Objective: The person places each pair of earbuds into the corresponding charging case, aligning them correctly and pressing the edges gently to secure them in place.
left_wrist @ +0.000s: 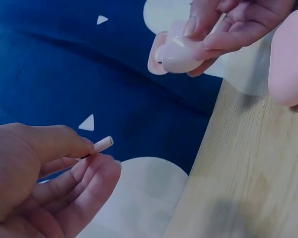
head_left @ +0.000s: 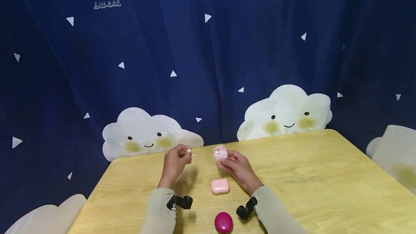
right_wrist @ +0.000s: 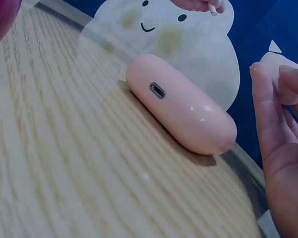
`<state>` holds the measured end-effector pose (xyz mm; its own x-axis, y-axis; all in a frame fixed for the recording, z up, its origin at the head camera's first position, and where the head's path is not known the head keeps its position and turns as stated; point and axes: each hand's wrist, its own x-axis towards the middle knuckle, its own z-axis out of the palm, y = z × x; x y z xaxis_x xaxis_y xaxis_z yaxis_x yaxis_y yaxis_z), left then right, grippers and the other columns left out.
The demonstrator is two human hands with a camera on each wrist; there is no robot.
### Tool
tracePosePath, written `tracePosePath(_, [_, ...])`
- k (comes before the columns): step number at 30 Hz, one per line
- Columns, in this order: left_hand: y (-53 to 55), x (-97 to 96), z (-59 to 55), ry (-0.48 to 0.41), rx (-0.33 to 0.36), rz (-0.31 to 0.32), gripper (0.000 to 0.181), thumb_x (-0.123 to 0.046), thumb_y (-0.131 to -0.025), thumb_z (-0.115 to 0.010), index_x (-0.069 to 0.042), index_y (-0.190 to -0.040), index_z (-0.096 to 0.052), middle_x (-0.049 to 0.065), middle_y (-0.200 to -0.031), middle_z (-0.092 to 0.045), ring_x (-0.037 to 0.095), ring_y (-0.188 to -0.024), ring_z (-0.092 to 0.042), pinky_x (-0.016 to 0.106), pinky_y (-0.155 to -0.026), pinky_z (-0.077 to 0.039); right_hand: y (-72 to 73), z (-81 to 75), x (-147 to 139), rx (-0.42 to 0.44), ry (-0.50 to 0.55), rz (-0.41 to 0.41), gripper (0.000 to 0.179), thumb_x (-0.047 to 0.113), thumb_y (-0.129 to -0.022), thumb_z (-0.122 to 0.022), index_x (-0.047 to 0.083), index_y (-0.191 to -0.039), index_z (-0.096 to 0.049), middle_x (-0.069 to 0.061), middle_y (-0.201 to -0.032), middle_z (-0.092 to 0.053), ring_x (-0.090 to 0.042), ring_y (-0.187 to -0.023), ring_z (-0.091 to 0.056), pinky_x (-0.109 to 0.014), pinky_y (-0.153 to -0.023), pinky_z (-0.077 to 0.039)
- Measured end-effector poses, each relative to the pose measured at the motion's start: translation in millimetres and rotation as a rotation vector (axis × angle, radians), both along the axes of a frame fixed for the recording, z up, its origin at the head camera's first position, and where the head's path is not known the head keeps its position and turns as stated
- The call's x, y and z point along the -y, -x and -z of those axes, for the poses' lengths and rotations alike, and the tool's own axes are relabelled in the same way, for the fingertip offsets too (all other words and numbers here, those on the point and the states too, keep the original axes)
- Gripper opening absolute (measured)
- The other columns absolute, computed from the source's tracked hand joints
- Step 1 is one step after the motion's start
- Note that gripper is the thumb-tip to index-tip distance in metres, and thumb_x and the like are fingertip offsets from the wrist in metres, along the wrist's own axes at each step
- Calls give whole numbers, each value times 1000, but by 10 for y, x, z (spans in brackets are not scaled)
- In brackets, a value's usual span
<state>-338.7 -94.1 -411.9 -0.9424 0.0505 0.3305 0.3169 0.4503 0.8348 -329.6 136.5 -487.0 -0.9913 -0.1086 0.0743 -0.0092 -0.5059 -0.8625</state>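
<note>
My left hand (head_left: pixel 174 161) pinches a small pale pink earbud (left_wrist: pixel 104 144) between thumb and fingers, its stem poking out past the fingertips. To its right, my right hand (head_left: pixel 238 167) holds a light pink earbud case (head_left: pixel 221 154) up above the table, lid flipped open. Something pale shows inside that case in the left wrist view. The two hands are apart. A second pink earbud case (head_left: pixel 220 186), closed, lies on the table between the forearms; its charging port faces the right wrist camera.
A round magenta case (head_left: pixel 223 222) sits near the front of the wooden table (head_left: pixel 308 176). Behind the table's far edge hangs a dark blue curtain (head_left: pixel 208 53) with white triangles and smiling clouds. Black wrist cameras are strapped over both sleeves.
</note>
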Motion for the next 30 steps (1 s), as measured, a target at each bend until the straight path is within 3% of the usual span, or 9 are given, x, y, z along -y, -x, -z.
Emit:
tracePosePath(4, [1, -88, -50, 57, -77, -37, 8, -3, -82, -69, -9, -88, -68, 2, -70, -63, 13, -61, -60, 27, -58, -47, -22, 7, -18, -12, 8, -6, 40, -7, -90, -61, -8, -126, -45, -17, -108, -63, -25, -91, -68, -37, -87, -52])
tracePosePath(9, [48, -267, -121, 30, -151, -57, 12, -2, -77, -71, -11, -84, -68, 0, -69, -59, 13, -63, -54, 25, -59, -45, -14, 11, -34, -32, 10, -16, 41, -4, -90, -62, -7, -126, -45, -16, -108, -64, -26, -93, -68, -36, -88, -52])
tracePosePath(13, [63, -422, -144, 2, -161, -27, 16, 0, -75, -71, -11, -86, -69, -1, -70, -60, 12, -63, -55, 24, -59, -45, -16, 19, -31, -32, 20, -6, 37, -6, -90, -61, -7, -124, -46, -15, -105, -65, -26, -92, -69, -34, -86, -53])
tracePosePath(18, [5, -548, -129, 20, -173, 15, 19, 1, -75, -70, -10, -90, -66, 0, -69, -58, 13, -61, -54, 24, -56, -45, -26, 38, -25, -33, 39, -20, 33, -7, -90, -60, -5, -121, -48, -13, -103, -66, -25, -91, -69, -33, -85, -53])
tracePosePath(30, [-9, -665, -97, 72, -196, 83, 14, -3, -81, -74, -11, -90, -68, 0, -72, -65, 12, -67, -61, 26, -64, -51, -37, 15, -48, -47, 55, -23, 37, -6, -90, -60, -7, -124, -45, -14, -107, -64, -25, -94, -68, -35, -88, -52])
